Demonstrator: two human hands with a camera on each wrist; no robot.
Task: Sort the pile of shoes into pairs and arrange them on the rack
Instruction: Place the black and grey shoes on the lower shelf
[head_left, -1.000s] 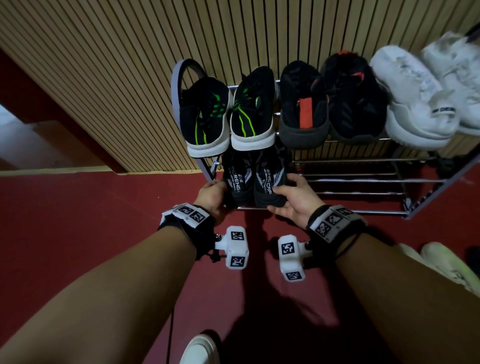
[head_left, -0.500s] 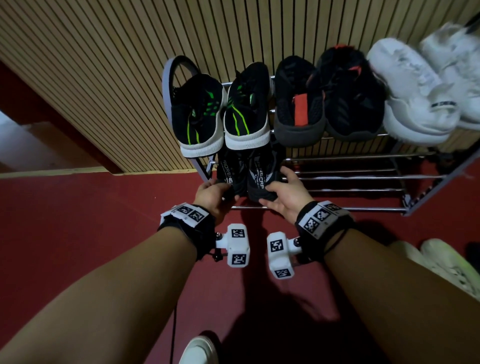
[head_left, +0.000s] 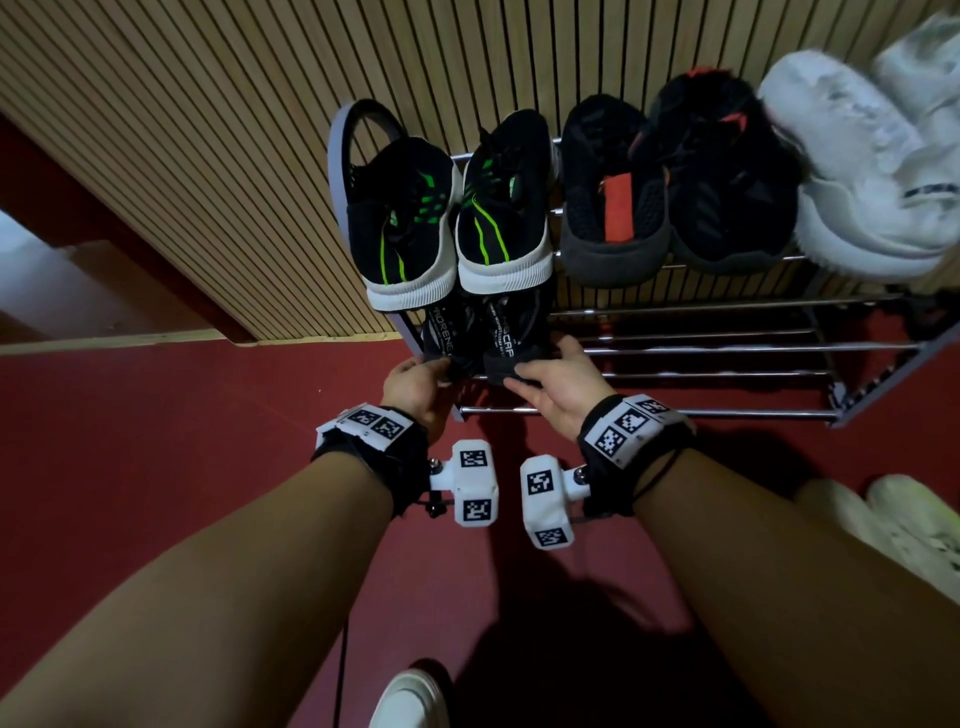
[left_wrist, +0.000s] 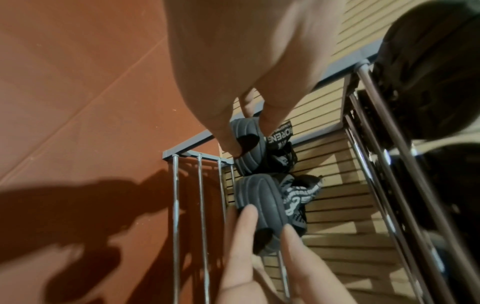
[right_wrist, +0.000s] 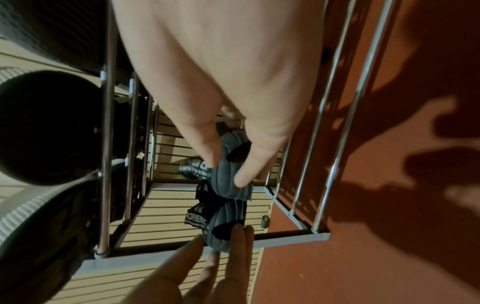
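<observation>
Two black shoes with white lettering lie side by side at the left end of the rack's lower shelf (head_left: 675, 413), heels toward me. My left hand (head_left: 441, 371) pinches the heel of the left shoe (head_left: 449, 338), seen close in the left wrist view as a ribbed grey heel (left_wrist: 249, 162). My right hand (head_left: 540, 361) pinches the heel of the right shoe (head_left: 506, 338) between thumb and fingers (right_wrist: 246, 172). The shoes' toes are hidden under the top shelf.
The top shelf carries a black-and-green pair (head_left: 410, 223), a black-and-red pair (head_left: 613, 202) and a white pair (head_left: 857, 182). Pale shoes (head_left: 883, 525) lie on the red floor at right. A white toe (head_left: 410, 699) shows below. A slatted wooden wall (head_left: 208, 130) stands behind the rack.
Both hands have moved a little forward with the two lettered shoes, which now sit slightly deeper under the top shelf.
</observation>
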